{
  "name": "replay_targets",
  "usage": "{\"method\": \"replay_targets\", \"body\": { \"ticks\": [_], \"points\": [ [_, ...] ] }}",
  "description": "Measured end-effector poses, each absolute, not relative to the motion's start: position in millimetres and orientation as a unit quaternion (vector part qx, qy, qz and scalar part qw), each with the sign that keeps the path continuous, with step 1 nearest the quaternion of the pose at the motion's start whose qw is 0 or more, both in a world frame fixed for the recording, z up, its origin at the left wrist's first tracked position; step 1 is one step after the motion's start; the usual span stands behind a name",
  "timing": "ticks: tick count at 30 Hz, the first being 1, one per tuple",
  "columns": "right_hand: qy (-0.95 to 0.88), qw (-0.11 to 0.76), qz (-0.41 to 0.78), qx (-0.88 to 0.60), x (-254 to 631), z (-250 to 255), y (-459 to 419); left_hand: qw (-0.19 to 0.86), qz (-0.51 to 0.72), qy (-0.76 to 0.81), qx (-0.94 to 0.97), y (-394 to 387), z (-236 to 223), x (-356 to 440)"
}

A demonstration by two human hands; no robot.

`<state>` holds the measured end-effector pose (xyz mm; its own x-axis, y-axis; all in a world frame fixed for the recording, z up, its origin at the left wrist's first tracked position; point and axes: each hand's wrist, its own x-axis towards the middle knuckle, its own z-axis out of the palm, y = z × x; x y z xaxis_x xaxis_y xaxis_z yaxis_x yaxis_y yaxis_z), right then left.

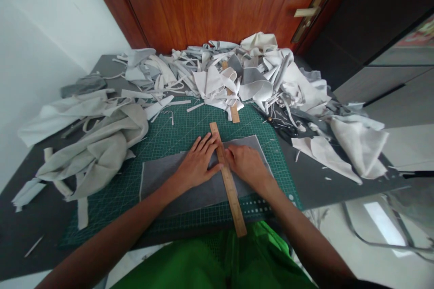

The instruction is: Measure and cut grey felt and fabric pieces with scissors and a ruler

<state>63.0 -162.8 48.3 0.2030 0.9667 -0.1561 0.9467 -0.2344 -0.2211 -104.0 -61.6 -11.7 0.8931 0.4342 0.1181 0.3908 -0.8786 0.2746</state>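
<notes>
A grey piece of cloth point(162, 176) lies flat on a green cutting mat point(162, 137). Across the cloth runs a wooden ruler point(233, 203), from the mat's middle to past the table's near edge. My left hand point(198, 162) lies flat on the cloth with fingers stretched out, its fingertips against the ruler's left side. My right hand point(246, 162) rests on the cloth just right of the ruler, fingers curled toward the ruler's edge; I cannot make out anything held in it.
A big heap of white and grey fabric scraps point(244, 76) fills the back of the table. Beige cloth point(98, 149) lies bunched on the left, white pieces point(356, 144) on the right. Black scissors point(288, 131) lie right of the mat. A second wooden ruler point(233, 110) sticks out of the heap.
</notes>
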Motion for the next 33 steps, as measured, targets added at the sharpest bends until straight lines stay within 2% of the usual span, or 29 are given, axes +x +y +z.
{"method": "replay_targets", "body": {
  "ticks": [7, 14, 21, 25, 30, 33],
  "points": [
    [-0.596, 0.016, 0.12, -0.794, 61, 34, -121, 0.12, 0.083, 0.215, 0.966, -61, -14, -103],
    [-0.59, 0.019, 0.116, -0.799, 67, 34, -130, 0.119, 0.079, 0.217, 0.966, -61, -11, -103],
    [-0.478, 0.095, 0.031, -0.873, 162, 34, -157, 0.119, 0.099, 0.21, 0.965, -60, -12, -106],
    [-0.52, 0.179, 0.064, -0.833, 212, 30, -165, 0.114, 0.103, 0.21, 0.966, -57, -16, -106],
    [-0.477, 0.157, -0.023, -0.865, 247, 16, -183, 0.109, 0.107, 0.207, 0.966, -56, -17, -107],
    [-0.482, 0.138, -0.035, -0.864, 258, 5, -196, 0.106, 0.114, 0.2, 0.967, -57, -15, -107]
  ]
}}
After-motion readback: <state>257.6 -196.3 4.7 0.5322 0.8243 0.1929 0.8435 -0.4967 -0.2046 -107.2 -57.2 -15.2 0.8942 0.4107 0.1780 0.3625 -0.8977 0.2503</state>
